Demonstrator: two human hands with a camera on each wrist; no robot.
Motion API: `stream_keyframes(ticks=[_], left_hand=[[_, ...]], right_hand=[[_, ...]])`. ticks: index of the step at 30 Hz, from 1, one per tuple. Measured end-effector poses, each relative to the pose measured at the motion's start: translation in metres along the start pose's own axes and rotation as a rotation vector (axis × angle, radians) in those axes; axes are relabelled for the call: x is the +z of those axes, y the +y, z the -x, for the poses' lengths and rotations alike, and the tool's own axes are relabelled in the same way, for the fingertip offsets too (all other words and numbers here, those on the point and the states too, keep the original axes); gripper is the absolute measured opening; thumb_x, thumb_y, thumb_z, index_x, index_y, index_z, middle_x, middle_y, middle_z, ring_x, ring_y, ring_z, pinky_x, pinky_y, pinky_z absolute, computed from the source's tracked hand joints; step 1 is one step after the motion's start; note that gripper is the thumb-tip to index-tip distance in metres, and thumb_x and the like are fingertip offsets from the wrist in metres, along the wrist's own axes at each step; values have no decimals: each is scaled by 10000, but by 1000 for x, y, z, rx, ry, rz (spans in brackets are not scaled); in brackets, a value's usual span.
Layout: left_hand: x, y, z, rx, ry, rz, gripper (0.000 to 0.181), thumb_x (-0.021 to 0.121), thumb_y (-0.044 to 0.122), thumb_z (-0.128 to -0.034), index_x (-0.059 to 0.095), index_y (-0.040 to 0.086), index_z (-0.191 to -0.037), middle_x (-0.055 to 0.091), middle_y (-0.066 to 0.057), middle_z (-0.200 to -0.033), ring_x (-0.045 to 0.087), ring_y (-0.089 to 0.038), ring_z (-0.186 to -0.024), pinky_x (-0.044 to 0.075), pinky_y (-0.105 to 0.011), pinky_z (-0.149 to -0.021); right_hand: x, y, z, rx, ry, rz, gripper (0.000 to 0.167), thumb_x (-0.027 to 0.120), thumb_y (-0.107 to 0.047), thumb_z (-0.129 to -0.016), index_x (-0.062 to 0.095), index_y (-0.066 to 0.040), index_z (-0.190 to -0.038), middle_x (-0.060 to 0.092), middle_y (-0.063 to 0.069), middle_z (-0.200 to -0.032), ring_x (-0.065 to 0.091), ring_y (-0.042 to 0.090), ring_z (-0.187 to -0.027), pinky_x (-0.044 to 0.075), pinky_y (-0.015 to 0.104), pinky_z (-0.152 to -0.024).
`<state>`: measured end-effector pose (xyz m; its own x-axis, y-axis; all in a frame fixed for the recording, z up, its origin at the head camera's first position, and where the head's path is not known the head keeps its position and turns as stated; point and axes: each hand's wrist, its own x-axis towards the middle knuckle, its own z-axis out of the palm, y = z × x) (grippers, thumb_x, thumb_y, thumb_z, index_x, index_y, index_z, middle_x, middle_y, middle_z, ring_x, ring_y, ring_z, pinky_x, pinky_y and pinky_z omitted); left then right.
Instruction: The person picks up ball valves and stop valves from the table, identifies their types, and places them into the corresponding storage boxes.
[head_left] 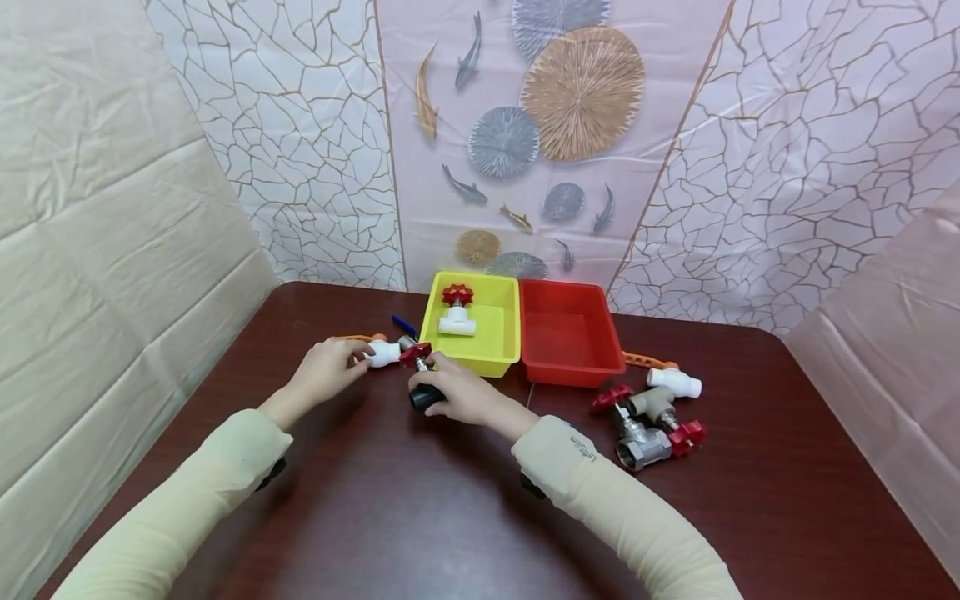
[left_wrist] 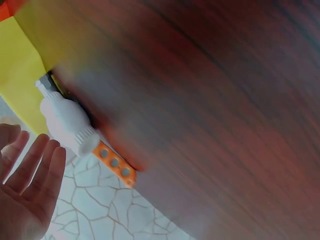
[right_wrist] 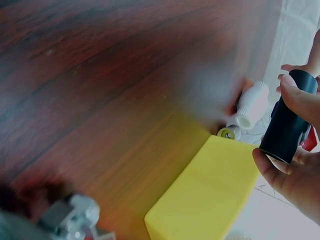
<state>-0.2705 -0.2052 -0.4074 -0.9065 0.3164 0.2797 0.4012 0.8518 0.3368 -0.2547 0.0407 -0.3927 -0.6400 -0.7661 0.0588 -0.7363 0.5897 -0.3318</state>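
Note:
In the head view my right hand (head_left: 461, 390) grips a black pipe valve (head_left: 426, 397) with a red handwheel (head_left: 415, 356), in front of the yellow bin (head_left: 495, 365). The right wrist view shows the black tube of this valve (right_wrist: 287, 122) between thumb and fingers. My left hand (head_left: 327, 371) is beside a white plastic ball valve (head_left: 385, 353) with an orange handle (left_wrist: 114, 164). In the left wrist view the fingers of the left hand (left_wrist: 32, 187) are extended and hold nothing. A metal valve with a blue lever (head_left: 405, 324) is partly hidden behind.
Inside the yellow bin lies a white valve with a red handwheel (head_left: 457, 318). A red bin (head_left: 577, 375) adjoins it. To the right are another white ball valve (head_left: 675, 382), a beige valve (head_left: 654, 403) and a metal valve (head_left: 643, 447). Wall cloths surround the dark table (head_left: 360, 517).

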Motion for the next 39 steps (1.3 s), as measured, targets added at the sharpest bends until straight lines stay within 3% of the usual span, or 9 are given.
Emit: stream_keyframes(ticks=[6, 13, 20, 26, 29, 35, 39], left_hand=[[5, 9, -9, -36, -2, 45, 177, 645, 155, -855, 705, 56, -989, 718, -80, -859, 670, -213, -747, 524, -403, -696], [5, 17, -21, -46, -1, 37, 190, 627, 173, -872, 703, 67, -1011, 709, -70, -847, 658, -206, -740, 508, -391, -660], [8, 19, -40, -107, -5, 111, 200, 604, 181, -901, 707, 55, -1018, 707, -90, -905, 641, -219, -769, 505, -374, -661], [14, 24, -55, -122, -31, 125, 206, 586, 168, -905, 697, 41, -1024, 706, -110, -917, 645, -243, -815, 510, -399, -722], [18, 25, -64, -159, -50, 211, 233, 566, 184, -924, 682, 35, -1060, 698, -134, -952, 650, -260, -834, 513, -380, -719], [20, 27, -76, -319, -126, 472, 338, 511, 213, -968, 613, -24, -1185, 665, -226, -1051, 678, -310, -847, 552, -284, -626], [22, 28, -82, -387, -166, 636, 370, 497, 193, -973, 576, -71, -1220, 644, -287, -1076, 683, -234, -740, 570, -282, -654]], right_hand=[[-8, 5, 9, 15, -2, -6, 359, 732, -169, -813, 621, -161, -1154, 489, 144, -1222, 482, 249, -1110, 462, 369, -957], [-16, 10, 20, 51, -4, -20, 368, 734, -161, -811, 625, -151, -1162, 478, 146, -1240, 477, 258, -1109, 476, 382, -943], [-21, 15, 32, 70, 29, -16, 373, 746, -149, -798, 632, -160, -1153, 488, 129, -1209, 479, 250, -1086, 481, 382, -917], [-26, 20, 43, 50, 51, 1, 362, 754, -135, -788, 638, -148, -1130, 490, 145, -1208, 492, 268, -1084, 482, 399, -925], [-30, 23, 50, 56, 43, 11, 373, 756, -134, -785, 636, -146, -1138, 484, 150, -1236, 497, 274, -1097, 487, 404, -926], [-37, 25, 60, 79, 35, 1, 396, 756, -130, -784, 632, -147, -1159, 482, 136, -1257, 494, 261, -1111, 507, 394, -915], [-42, 27, 66, 99, 33, -12, 411, 759, -123, -781, 630, -147, -1170, 485, 131, -1264, 477, 257, -1136, 512, 395, -917]])
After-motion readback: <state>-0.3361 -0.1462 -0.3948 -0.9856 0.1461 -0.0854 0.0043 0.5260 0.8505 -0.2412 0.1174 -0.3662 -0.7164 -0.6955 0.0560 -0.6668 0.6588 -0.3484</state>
